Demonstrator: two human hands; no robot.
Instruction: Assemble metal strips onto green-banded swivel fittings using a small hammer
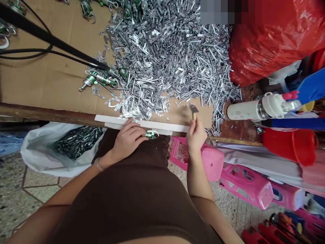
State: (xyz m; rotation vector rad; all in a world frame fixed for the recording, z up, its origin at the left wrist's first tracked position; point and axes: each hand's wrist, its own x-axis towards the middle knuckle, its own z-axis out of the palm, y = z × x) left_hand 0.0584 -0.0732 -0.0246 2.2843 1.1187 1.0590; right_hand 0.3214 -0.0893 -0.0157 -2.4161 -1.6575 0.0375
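A brown top (127,203) fills the bottom of the view, and above it both forearms reach to the edge of a cardboard-covered table (50,78). The left hand (126,139) rests on a white strip (165,127) along that edge, its fingers (138,135) closed on a green-banded metal fitting (151,135). The right hand (196,137) is raised, its fingers clenched round a small hammer (193,109), which is blurred above the strip, near the fitting but not touching it. The hammer is the tool in hand here. Beyond lies a heap of stamped aluminium links (165,57), with similar fittings (99,79) at its left edge.
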